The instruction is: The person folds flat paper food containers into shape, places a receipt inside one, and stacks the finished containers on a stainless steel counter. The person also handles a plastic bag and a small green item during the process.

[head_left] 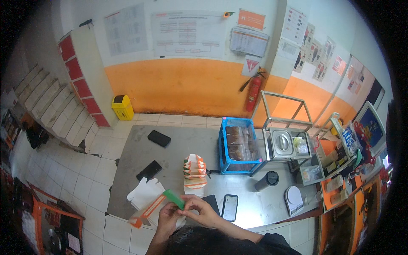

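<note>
My left hand (169,215) and my right hand (201,211) meet at the near edge of a steel table (187,138). Between their pinched fingertips is a small green piece (173,199), thin and strip-like. Its exact kind does not show. White flat carton pieces (145,192) and an orange-and-white carton strip (149,209) lie by my left hand, partly overlapping. Beyond my hands stands a row of folded orange-and-white cartons (195,170), nested together.
Two black phones (159,138) lie on the left half. A blue crate (241,162) holds bagged brown food. To the right are a lit phone (230,207), a dark tumbler (267,181), a white kitchen scale (293,199) and a metal rack with a lidded steel pan (281,142).
</note>
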`<state>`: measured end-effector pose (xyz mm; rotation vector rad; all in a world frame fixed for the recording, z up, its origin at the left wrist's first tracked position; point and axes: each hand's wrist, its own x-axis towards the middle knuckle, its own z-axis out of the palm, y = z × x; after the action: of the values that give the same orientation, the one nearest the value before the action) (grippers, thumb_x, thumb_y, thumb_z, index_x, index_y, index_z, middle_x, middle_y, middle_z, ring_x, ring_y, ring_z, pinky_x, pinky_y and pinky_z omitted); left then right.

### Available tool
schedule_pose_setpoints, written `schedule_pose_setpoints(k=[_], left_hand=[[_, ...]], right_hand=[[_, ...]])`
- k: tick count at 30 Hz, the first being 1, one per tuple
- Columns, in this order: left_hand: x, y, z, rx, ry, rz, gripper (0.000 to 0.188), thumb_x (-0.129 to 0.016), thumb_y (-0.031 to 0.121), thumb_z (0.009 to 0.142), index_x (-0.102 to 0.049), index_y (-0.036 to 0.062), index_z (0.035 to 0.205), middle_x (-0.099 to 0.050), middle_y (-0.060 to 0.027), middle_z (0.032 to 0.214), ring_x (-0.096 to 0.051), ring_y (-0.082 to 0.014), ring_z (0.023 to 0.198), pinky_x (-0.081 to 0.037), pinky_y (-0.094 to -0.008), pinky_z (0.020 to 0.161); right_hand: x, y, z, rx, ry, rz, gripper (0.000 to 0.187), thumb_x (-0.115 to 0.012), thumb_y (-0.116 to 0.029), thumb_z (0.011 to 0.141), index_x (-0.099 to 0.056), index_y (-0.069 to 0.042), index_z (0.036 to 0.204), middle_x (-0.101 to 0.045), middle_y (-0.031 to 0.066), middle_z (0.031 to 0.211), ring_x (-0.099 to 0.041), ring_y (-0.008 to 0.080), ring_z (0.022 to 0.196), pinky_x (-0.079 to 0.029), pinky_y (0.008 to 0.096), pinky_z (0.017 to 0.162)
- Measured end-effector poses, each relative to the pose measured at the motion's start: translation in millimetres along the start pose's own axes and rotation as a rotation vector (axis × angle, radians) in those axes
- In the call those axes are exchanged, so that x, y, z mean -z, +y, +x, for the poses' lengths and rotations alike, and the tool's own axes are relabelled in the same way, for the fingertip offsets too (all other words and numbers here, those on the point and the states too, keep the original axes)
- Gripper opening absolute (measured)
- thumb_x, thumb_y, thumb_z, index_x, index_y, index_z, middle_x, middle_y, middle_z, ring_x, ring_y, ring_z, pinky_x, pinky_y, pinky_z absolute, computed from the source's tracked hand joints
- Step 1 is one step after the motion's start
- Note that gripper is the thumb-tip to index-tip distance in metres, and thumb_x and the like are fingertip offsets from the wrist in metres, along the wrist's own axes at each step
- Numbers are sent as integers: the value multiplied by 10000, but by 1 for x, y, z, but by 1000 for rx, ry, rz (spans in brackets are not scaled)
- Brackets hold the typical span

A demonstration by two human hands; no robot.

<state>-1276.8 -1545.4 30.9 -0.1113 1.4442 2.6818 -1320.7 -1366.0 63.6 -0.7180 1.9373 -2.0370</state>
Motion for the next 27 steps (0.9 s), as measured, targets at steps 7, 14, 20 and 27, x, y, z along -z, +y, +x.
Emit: schedule_pose_setpoints(k=[7, 14, 20, 27], left_hand=[[1, 2, -7, -274, -62, 923, 359, -713, 202, 942, -591, 34, 1235, -644, -69, 1139, -623, -196, 1072, -518, -389, 962], [-33, 48, -36, -90, -72, 466, 421, -700, 135, 925, -572, 47, 1317, -639, -98, 1261, -610, -229, 1176, -484, -372, 1010], [-17, 71, -15, -372, -165, 1352, 183, -732, 17, 807, -723, 44, 988, -718, -124, 1019, -672, -307, 969, -524, -394, 874], [-30, 68, -18, -442, 66, 1116, 112, -755, 31, 826, -738, 24, 936, -743, -131, 910, -720, -275, 841, -550, -355, 788]], right_hand=[[11, 56, -9, -157, 37, 114, 507, -694, -99, 927, -469, -72, 1381, -577, 137, 1297, -583, 279, 1225, -490, 391, 1026], [27, 72, -14, 53, 302, -709, 433, -675, -101, 920, -550, -62, 1333, -648, 118, 1194, -632, 262, 1088, -502, 426, 950], [38, 37, 5, -336, 296, -45, 430, -690, -154, 930, -556, -56, 1327, -652, 131, 1166, -628, 246, 1061, -497, 386, 952], [7, -22, 3, 48, -69, 56, 881, -770, -127, 870, -230, -77, 1565, -398, 178, 1524, -495, 275, 1337, -496, 406, 1033]])
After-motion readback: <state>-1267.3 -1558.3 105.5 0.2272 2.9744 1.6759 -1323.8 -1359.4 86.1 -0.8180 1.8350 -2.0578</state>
